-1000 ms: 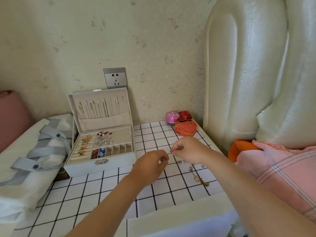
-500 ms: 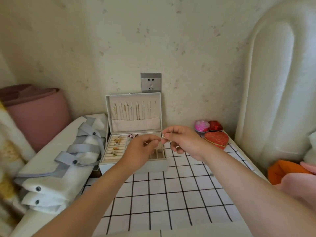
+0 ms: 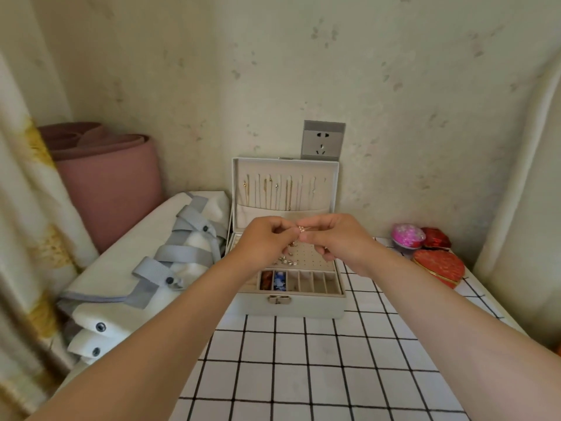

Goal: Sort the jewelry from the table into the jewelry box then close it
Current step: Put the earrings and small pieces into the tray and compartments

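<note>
A white jewelry box [image 3: 291, 308] stands open against the wall, its lid upright with several thin chains hanging inside. Its tray holds small earrings on a perforated pad [image 3: 306, 256] and a row of narrow compartments at the front. Both hands hover over the tray. My left hand [image 3: 267, 241] and my right hand [image 3: 337, 238] meet fingertip to fingertip and together pinch a small gold earring [image 3: 302, 229] above the pad. The left part of the tray is hidden behind my left hand.
The box sits on a table with a white black-gridded cloth [image 3: 318, 369]. A red heart-shaped box [image 3: 440, 267], a pink round pot [image 3: 406, 235] and a small red box [image 3: 435, 238] stand at the right. Folded white fabric with grey straps [image 3: 158, 268] lies left, beside a pink roll [image 3: 106, 177].
Both hands rose from the table at the right, carrying the small piece, and moved left over the open box. The view has turned toward the box.
</note>
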Demonstrator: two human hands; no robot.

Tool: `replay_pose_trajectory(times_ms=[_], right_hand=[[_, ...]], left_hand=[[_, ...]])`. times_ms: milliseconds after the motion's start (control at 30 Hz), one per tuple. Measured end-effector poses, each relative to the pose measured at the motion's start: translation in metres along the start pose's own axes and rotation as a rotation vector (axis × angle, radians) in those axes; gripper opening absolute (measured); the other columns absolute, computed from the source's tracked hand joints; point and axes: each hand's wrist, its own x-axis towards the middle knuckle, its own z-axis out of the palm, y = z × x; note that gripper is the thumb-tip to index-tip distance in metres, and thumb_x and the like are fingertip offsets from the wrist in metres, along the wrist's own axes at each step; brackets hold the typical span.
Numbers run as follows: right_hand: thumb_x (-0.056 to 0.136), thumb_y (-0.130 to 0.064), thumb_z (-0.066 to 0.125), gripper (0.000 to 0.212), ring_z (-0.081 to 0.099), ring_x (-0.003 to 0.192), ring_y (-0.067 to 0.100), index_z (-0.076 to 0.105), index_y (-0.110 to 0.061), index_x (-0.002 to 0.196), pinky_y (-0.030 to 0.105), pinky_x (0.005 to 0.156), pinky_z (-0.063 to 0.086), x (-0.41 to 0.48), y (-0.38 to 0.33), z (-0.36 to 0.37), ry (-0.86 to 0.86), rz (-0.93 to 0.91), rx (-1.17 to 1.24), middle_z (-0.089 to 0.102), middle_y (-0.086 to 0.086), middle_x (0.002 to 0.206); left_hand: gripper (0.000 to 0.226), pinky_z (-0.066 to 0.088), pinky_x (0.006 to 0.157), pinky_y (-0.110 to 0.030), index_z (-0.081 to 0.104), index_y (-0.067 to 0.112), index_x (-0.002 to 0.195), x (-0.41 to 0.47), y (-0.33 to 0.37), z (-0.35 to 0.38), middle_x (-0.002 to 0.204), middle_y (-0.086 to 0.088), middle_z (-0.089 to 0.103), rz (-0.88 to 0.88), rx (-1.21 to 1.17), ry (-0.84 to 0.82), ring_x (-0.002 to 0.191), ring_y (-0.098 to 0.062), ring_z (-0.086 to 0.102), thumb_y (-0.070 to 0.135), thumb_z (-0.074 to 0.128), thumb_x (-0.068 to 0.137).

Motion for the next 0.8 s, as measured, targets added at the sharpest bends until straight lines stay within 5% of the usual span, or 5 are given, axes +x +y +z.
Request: replay_pose_trajectory(times_ms=[167, 267, 533, 667, 800], right_hand=[[0.087, -0.017, 0.077, 0.017, 0.053, 0.047, -0.001, 0.077, -0.015, 0.104, 0.016, 0.049, 0.044, 0.026, 0.004, 0.002, 0.163, -0.064, -0.182, 0.069, -0.005, 0.072], [0.087, -0.017, 0.076, 0.017, 0.061, 0.07, -0.005, 0.078, -0.016, 0.104, 0.022, 0.077, 0.054, 0.04, 0.012, -0.003, 0.222, -0.105, -0.316, 0.074, -0.004, 0.099], [0.089, -0.013, 0.071, 0.01, 0.068, 0.094, 0.01, 0.08, -0.009, 0.09, 0.017, 0.082, 0.047, 0.054, 0.033, -0.018, 0.255, -0.102, -0.513, 0.076, -0.003, 0.091], [0.09, -0.016, 0.069, 0.016, 0.068, 0.098, 0.024, 0.076, -0.002, 0.09, 0.034, 0.09, 0.055, 0.059, 0.043, -0.019, 0.263, -0.103, -0.613, 0.075, 0.013, 0.101], [0.087, -0.023, 0.073, 0.014, 0.065, 0.096, 0.007, 0.075, -0.025, 0.101, 0.028, 0.092, 0.053, 0.063, 0.045, -0.01, 0.281, -0.123, -0.625, 0.073, -0.006, 0.104]], left_hand=[[0.015, 0.046, 0.073, -0.02, 0.073, 0.028, 0.103, 0.016, -0.014, -0.011, 0.09, 0.01, 0.067, 0.138, 0.279, 0.005, 0.082, -0.006, 0.061, 0.025, 0.059, 0.097], [0.027, 0.047, 0.083, -0.031, 0.066, 0.033, 0.123, 0.025, -0.029, -0.016, 0.108, 0.003, 0.062, 0.263, 0.714, -0.013, 0.102, -0.016, 0.055, 0.027, 0.05, 0.102], [0.047, 0.032, 0.07, -0.03, 0.053, 0.037, 0.137, 0.043, -0.032, -0.001, 0.113, -0.002, 0.053, 0.452, 1.111, -0.139, 0.107, -0.02, 0.044, 0.012, 0.053, 0.098], [0.043, 0.031, 0.069, -0.031, 0.055, 0.036, 0.134, 0.045, -0.038, 0.004, 0.107, -0.002, 0.051, 0.458, 1.143, -0.167, 0.103, -0.02, 0.043, 0.013, 0.052, 0.098], [0.032, 0.032, 0.068, -0.03, 0.061, 0.036, 0.127, 0.046, -0.037, 0.003, 0.096, 0.004, 0.045, 0.492, 1.131, -0.153, 0.098, -0.016, 0.043, 0.021, 0.05, 0.101]])
